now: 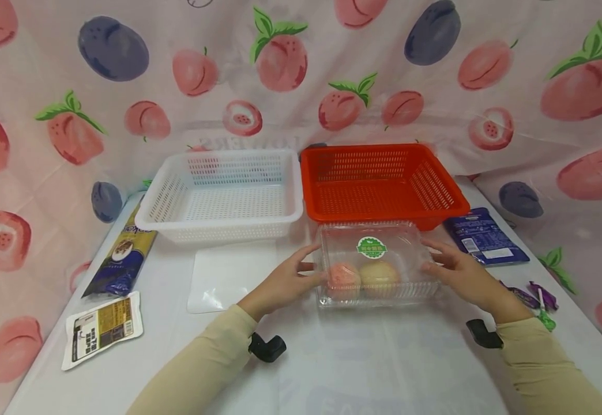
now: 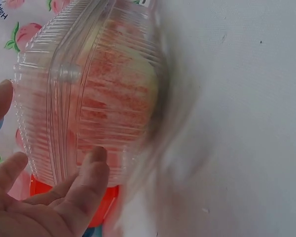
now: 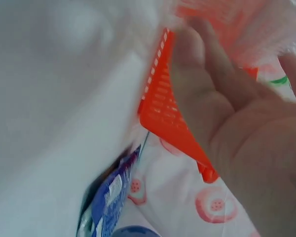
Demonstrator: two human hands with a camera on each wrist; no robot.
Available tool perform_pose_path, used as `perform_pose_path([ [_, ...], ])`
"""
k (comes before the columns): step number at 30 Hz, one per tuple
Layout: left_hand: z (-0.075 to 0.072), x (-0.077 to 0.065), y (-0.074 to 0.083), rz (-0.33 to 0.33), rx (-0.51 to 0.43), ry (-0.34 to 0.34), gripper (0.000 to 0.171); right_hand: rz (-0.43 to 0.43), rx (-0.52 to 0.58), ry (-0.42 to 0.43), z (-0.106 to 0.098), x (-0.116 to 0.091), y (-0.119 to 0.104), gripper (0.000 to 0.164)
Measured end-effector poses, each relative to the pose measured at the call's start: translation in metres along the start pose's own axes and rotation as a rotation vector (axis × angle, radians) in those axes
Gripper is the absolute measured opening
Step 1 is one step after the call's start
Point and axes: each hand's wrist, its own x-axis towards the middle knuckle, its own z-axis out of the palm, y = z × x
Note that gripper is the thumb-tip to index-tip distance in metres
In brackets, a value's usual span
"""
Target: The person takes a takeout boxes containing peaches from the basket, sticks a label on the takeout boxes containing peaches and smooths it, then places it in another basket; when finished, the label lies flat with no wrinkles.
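Note:
A clear plastic clamshell box with a green round label is on the white table, in front of the red basket. Inside it lie a pinkish-red round fruit and a pale yellow one. My left hand is at the box's left side, its fingers extended; in the left wrist view the fingertips are against or just short of the ribbed wall. At the opposite side, my right hand touches the box with fairly straight fingers. The box is blurred in the right wrist view.
A white basket and a red basket stand side by side at the back. On the left lie a blue-and-gold packet, a white pouch and a white sheet. A blue packet and wrapped candies lie right.

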Motion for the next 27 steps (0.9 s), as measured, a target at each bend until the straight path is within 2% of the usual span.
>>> perform_pose_path([
  [5, 0.000, 0.000, 0.002, 0.018, 0.009, -0.013, 0.071, 0.055, -0.054, -0.069, -0.006, -0.002, -0.005, 0.076],
  [11, -0.003, -0.006, 0.004, 0.027, 0.022, -0.032, 0.067, 0.084, -0.058, -0.093, -0.008, -0.008, -0.014, 0.079],
  [15, -0.005, -0.015, 0.008, 0.031, 0.034, -0.034, 0.066, 0.059, -0.072, -0.093, -0.008, -0.015, -0.022, 0.075],
  [21, -0.006, -0.028, 0.016, 0.071, 0.043, -0.038, 0.070, 0.019, -0.121, -0.054, -0.012, -0.027, -0.032, 0.070],
  [27, -0.009, -0.041, 0.033, 0.104, 0.075, -0.022, 0.071, -0.058, -0.114, 0.003, -0.020, -0.039, -0.041, 0.065],
])
